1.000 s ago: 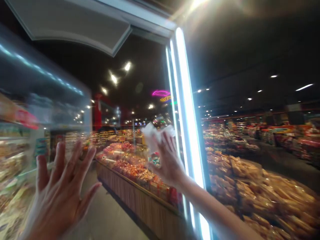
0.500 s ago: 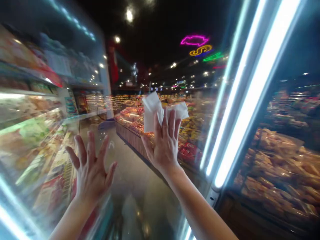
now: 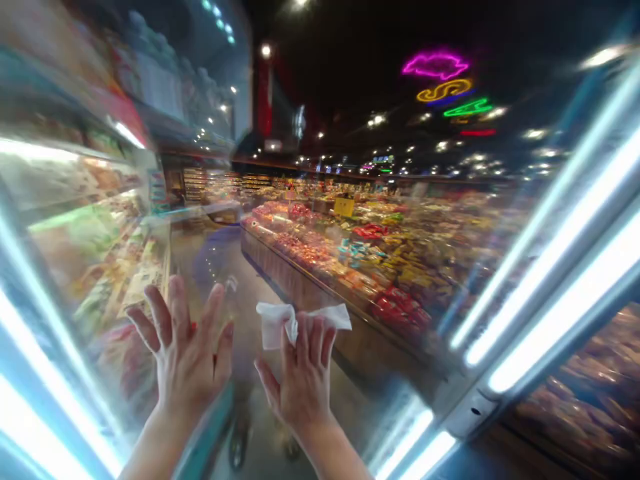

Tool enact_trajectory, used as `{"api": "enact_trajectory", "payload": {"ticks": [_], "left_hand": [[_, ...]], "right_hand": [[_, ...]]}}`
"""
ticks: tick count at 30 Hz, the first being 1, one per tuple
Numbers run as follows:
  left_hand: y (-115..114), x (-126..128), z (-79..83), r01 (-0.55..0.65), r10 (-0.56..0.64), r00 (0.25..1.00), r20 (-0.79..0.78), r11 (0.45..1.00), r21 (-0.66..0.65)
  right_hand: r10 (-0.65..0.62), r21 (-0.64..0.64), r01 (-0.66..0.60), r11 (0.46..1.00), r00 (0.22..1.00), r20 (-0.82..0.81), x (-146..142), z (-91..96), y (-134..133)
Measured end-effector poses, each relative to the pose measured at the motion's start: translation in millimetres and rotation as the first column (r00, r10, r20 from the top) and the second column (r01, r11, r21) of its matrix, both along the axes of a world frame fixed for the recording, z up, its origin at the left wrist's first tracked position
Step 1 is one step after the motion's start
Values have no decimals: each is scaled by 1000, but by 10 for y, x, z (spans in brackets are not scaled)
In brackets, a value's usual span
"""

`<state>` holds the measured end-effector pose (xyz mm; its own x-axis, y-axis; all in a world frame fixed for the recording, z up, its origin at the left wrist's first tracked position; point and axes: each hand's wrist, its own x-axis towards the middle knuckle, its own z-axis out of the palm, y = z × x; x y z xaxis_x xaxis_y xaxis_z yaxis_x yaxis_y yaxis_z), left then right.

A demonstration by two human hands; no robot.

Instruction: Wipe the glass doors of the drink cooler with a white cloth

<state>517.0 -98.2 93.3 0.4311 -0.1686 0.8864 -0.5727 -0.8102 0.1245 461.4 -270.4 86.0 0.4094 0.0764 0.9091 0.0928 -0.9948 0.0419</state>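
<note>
My left hand [image 3: 186, 363] is raised with fingers spread, holding nothing. It appears to rest flat against a clear glass pane [image 3: 245, 387]. Beside it on the right, my right hand [image 3: 306, 387] presses a crumpled white tissue [image 3: 274, 325] under its fingertips, seemingly against the same pane. The tissue sticks out on both sides of the fingers. My palms are hidden, since only the backs of both hands face me.
Bright light tubes [image 3: 555, 267] run down the right and others slant along the lower left. Through the glass appear a long display of packaged goods [image 3: 305, 243], shelves [image 3: 95, 193] at left, and neon signs [image 3: 443, 90].
My right hand has moved down and slightly left with the tissue, which now looks more bunched. My left hand stays spread in nearly the same place. The view has shifted, bringing more of the display into sight.
</note>
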Motion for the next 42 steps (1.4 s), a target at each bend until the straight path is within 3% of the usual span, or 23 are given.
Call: {"api": "enact_trajectory", "payload": {"ticks": [5, 11, 16, 20, 22, 27, 32, 34, 38, 40, 42], "left_hand": [[248, 102, -110, 15, -13, 999, 37, 998, -57], [601, 245, -296, -26, 27, 1000, 9, 995, -98], [717, 334, -372, 54, -40, 995, 87, 984, -167], [765, 364, -383, 100, -77, 992, 104, 967, -234], [755, 350, -392, 102, -85, 993, 81, 963, -251], [516, 209, -446, 150, -142, 989, 50, 965, -214], [163, 48, -534, 208, -204, 978, 43, 969, -133], [13, -3, -547, 214, -210, 976, 54, 970, -110], [-327, -120, -545, 238, -234, 970, 59, 970, -53], [-508, -185, -559, 255, -253, 966, 47, 967, -30], [-698, -251, -594, 260, -259, 964, 64, 965, -16]], "right_hand": [[-2, 13, 3, 1000, 993, -119, 143, 156, 338], [24, -72, -24, 997, 1000, -6, 270, -177, 602], [-14, -66, 20, 998, 997, 80, 380, 57, 976], [-11, -109, 16, 994, 999, 51, 289, -370, 1029], [-46, -119, 51, 992, 998, 40, 235, -523, 935], [-204, -31, 207, 978, 976, 73, 149, -417, 562], [-223, -55, 225, 973, 974, 38, -51, -843, 86], [-254, 40, 251, 967, 964, 83, -124, -791, -209], [-325, 222, 284, 933, 929, 176, -282, -512, -832], [-337, 217, 304, 928, 931, 137, -405, -667, -1060], [-355, 199, 336, 921, 933, 66, -543, -947, -1261]]}}
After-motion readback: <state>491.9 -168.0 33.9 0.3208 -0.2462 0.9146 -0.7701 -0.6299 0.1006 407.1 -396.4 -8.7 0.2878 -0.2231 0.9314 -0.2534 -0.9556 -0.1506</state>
